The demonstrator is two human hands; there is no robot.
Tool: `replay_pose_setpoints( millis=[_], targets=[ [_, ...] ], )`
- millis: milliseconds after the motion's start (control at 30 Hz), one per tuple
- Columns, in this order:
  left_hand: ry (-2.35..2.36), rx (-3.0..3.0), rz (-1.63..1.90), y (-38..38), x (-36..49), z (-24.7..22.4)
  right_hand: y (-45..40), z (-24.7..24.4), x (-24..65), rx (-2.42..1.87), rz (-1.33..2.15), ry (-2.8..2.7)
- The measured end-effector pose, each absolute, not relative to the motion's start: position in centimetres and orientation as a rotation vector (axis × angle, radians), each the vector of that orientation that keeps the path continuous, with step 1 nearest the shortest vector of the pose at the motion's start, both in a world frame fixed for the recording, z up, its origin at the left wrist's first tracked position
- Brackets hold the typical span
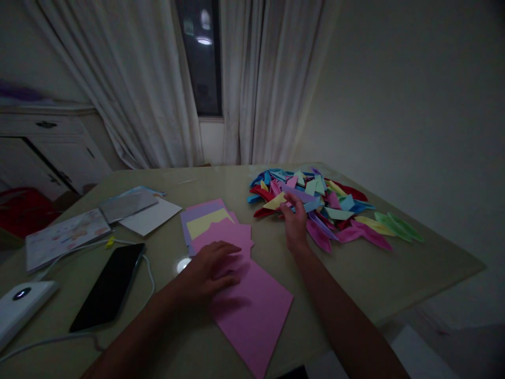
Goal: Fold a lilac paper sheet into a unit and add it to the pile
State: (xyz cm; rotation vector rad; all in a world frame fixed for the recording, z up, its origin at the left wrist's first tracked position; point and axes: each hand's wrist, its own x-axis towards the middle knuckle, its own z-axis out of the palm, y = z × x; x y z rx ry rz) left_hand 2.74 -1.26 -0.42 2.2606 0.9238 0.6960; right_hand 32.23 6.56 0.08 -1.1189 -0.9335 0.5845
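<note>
My left hand [213, 271] is over pink square paper [256, 310], its fingers spread and partly stretched out; whether it touches the sheet is hard to tell. More pink paper [224, 237] lies under its fingertips, overlapping a yellow sheet [207, 222] and a purple sheet [187, 226]. At the near left side of a heap of folded colored paper pieces [311, 187], my right hand [295, 223] has its fingers bent and apart. Its fingertips overlap the end of a yellow folded piece [275, 202]; contact is unclear in the dim light.
On the left are a black phone [108, 289], a white device [26, 305] with a cable [148, 273], a patterned booklet [67, 237], a clear packet [128, 205] and a white sheet [152, 215]. The table [394, 284] meets a wall at right; curtains [272, 79] hang behind.
</note>
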Motion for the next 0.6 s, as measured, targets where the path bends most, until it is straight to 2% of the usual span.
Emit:
replay_pose_setpoints(
  millis=[100,233,433,600],
  targets=[
    [0.820,2.541,0.488,-1.4,2.8,-1.0,6.8,-0.4,32.0,-1.154,0.577,-0.965],
    [0.989,2.648,0.421,-0.9,2.8,-2.2,6.8,-1.3,31.3,-1.172,0.617,-1.076],
    [1.555,2.614,0.541,0.6,1.8,-1.0,6.5,-1.8,30.3,-1.170,0.665,-1.211],
    [2.157,2.408,0.305,1.2,-5.8,0.9,6.2,-1.4,30.1,-1.162,0.661,-1.245]
  ],
)
